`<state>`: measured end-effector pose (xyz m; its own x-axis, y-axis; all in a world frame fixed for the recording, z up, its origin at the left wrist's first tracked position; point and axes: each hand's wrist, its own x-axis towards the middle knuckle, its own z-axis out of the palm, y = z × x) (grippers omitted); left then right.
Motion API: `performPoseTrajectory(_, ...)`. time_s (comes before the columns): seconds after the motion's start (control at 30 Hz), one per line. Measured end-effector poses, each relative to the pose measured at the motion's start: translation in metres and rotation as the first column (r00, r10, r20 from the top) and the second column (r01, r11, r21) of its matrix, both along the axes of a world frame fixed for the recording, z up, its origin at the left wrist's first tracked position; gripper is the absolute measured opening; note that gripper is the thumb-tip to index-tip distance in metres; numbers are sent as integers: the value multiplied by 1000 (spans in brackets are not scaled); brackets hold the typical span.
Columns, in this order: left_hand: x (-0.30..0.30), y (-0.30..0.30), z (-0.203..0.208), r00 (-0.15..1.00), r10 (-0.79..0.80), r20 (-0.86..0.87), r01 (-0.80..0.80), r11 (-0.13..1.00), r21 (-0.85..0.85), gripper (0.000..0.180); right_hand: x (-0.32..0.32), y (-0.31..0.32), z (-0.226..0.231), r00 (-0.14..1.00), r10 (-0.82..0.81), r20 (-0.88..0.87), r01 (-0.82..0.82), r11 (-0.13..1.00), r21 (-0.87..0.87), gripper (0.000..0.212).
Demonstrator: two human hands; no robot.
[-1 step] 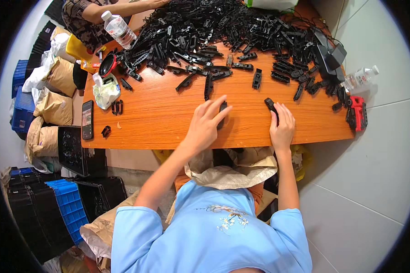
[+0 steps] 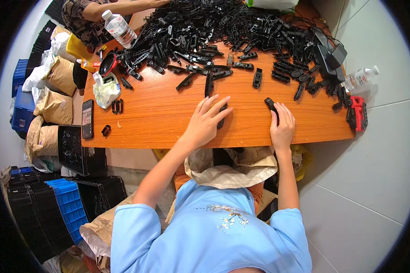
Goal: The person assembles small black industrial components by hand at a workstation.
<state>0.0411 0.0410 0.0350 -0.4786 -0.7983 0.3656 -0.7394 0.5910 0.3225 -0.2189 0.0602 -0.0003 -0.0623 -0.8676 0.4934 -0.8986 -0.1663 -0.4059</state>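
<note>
My left hand [image 2: 204, 122] is over the near part of the wooden table [image 2: 164, 129], fingers spread. Just beyond its fingers, partly covered by them, is a black plastic part [image 2: 222, 116]; whether they touch cannot be told. To the right, my right hand [image 2: 283, 123] has its fingers and thumb closed on another slim black plastic part [image 2: 270, 104], whose far end sticks out past the fingertips. Several similar black parts [image 2: 208, 84] lie scattered a little farther off.
A big heap of black parts [image 2: 205, 27] covers the far side. At left are a water bottle [image 2: 119, 28], a tissue pack [image 2: 106, 92] and a phone [image 2: 87, 119]. A red-and-black tool [image 2: 359, 113] sits at the right edge. Another person's arm [image 2: 118, 9] reaches in from the far left.
My left hand has shifted very slightly over the black part, which shows a little differently between the fingers. The right hand stays in place.
</note>
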Motion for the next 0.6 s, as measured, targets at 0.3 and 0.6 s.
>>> performPoseTrajectory(0.3,12,9,-17,978,-136,-156,171,957,236,52,21,14,6,977,179,116,-185,982,42,29)
performPoseTrajectory(0.6,7,15,-31,893,74,-443,100,929,357,70,64,15,19,844,527,101,-534,842,69,50)
